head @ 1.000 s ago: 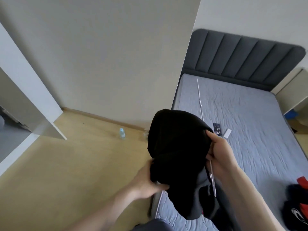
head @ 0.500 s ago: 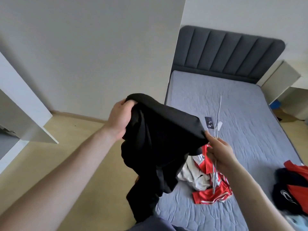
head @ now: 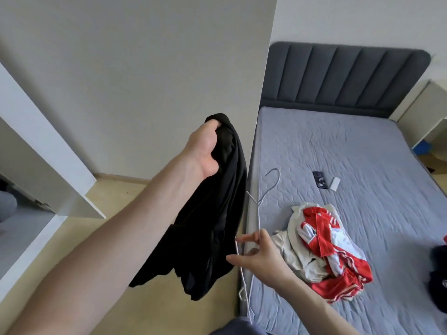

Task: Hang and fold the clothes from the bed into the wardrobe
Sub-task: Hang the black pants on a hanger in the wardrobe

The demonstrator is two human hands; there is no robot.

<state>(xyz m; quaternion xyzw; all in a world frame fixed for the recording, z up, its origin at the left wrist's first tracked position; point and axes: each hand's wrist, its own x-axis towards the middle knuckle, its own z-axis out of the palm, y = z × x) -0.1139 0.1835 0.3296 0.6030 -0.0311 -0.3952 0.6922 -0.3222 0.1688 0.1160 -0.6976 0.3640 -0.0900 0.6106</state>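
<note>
- Black garment [head: 212, 213]: in the head view it hangs bunched from the left hand [head: 205, 151], which is raised over the floor beside the bed, fingers curled tight round the top of the cloth. The rest of the fabric drapes down in loose folds, its lower edge hanging free above the wooden floor [head: 79, 250].
- The right hand [head: 261, 252] is lower and nearer the bed's edge, apart from the left hand. Its fingers pinch a thin wire hanger [head: 260, 201], while the index finger and thumb stretch out towards the black cloth; whether they touch it I cannot tell.
- The hanger stands roughly upright, hook at the top over the mattress, one arm running down past the hand along the side of the bed.
- Bed [head: 362, 146]: grey quilted mattress with a dark padded headboard [head: 338, 76]. A crumpled red and white garment [head: 324, 252] lies on it just beside the right hand.
- Farther up the mattress lie a small dark device [head: 319, 180] and a small white object [head: 335, 184], side by side.
- A dark garment [head: 439, 281] with a bit of red shows at the right edge of the bed, partly cut off.
- A white wardrobe panel [head: 48, 151] stands open at the left.
</note>
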